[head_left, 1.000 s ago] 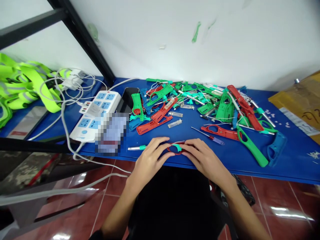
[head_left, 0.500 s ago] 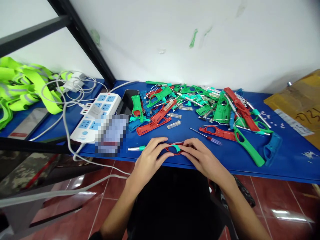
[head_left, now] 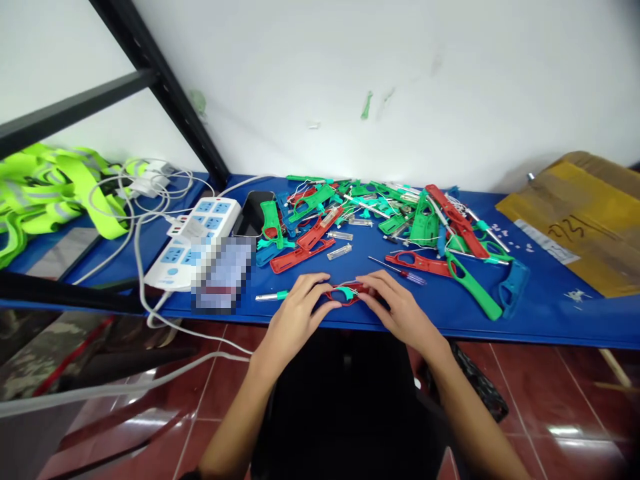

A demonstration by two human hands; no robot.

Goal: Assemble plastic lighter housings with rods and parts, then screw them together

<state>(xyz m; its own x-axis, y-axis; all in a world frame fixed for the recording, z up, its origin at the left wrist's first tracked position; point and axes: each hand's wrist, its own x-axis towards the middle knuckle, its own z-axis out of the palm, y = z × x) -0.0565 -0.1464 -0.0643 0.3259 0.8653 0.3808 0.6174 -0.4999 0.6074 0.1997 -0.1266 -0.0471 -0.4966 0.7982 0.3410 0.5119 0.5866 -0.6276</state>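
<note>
Near the front edge of the blue tabletop, both hands hold a red lighter casing (head_left: 356, 291) with a teal trigger (head_left: 345, 293) and a thin wire in it. My left hand (head_left: 300, 307) grips its left end; a metal lighter tube (head_left: 267, 297) sticks out to the left beyond the fingers. My right hand (head_left: 400, 303) pinches the right end, and its fingers cover part of the casing. Behind the hands lie a screwdriver (head_left: 413, 277) with a purple handle, a red casing half (head_left: 420, 263) and clear fuel tanks (head_left: 340, 251).
A heap of green, red and blue lighter parts (head_left: 370, 207) lies along the wall. To the left are a white power strip (head_left: 200, 233), phones (head_left: 225, 273), cables and yellow reflective straps (head_left: 65, 180). A cardboard box (head_left: 590, 227) stands at the right.
The camera view has shifted a little. My right fingers have moved slightly on the red casing, showing more of its right part. Both hands keep their hold.
</note>
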